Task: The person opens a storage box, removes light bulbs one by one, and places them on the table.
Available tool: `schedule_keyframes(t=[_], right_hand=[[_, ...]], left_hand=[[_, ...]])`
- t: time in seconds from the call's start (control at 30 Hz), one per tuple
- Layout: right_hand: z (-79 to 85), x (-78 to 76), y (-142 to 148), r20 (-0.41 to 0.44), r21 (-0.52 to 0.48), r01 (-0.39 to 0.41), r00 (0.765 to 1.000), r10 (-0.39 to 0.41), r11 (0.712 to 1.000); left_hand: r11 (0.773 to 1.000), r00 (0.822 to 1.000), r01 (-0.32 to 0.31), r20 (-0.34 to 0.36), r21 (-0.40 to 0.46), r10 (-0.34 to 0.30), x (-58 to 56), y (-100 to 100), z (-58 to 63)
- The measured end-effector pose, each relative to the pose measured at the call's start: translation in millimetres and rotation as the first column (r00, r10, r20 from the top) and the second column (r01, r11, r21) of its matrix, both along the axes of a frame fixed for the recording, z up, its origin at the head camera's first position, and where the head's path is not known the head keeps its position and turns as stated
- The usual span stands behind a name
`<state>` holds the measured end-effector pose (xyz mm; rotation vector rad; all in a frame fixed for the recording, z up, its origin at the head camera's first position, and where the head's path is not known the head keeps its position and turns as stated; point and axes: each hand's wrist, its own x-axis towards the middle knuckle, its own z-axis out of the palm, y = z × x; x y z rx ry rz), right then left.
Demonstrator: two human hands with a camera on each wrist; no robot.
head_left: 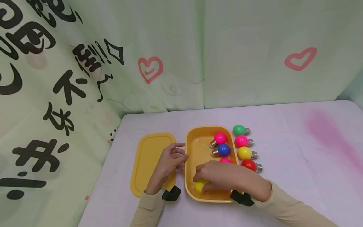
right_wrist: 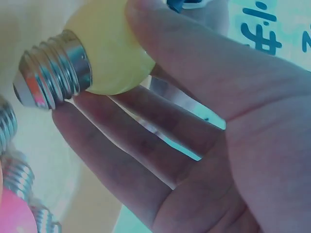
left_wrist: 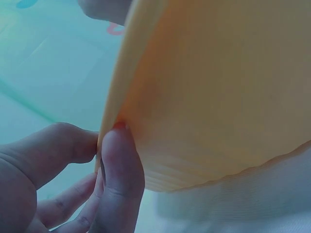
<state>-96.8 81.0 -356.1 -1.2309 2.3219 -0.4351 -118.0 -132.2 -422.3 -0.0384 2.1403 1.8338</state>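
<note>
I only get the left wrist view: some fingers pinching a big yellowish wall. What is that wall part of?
Observer: The head view shows it's an open yellow tray with light bulbs lying inside.

Visitor: Oh! And what is the right hand doing, since I can't see that?

Observer: It holds a yellow bulb by the round part, as the right wrist view shows.

Visitor: Is there anything just outside the tray, on its right?

Observer: Yes, four more bulbs show in a row there; from far to near, a green bulb, a pink bulb, a second yellow one and a red bulb.
</note>
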Motion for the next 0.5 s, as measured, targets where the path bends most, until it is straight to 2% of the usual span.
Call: schedule_keyframes(t=[0.2, 0.5], right_hand=[[6.7, 3.1, 11, -0.104, -0.044, -0.021, 0.994, 0.016, 0.999], [17.0, 6.3, 25, -0.151, -0.081, 0.020, 0.988, -0.032, 0.996]], left_hand=[[1.000, 1.000, -0.001, 0.000, -0.002, 0.001, -0.7, 0, -1.6], [1.000, 1.000, -0.002, 0.004, -0.003, 0.002, -0.4, 0, -1.4]])
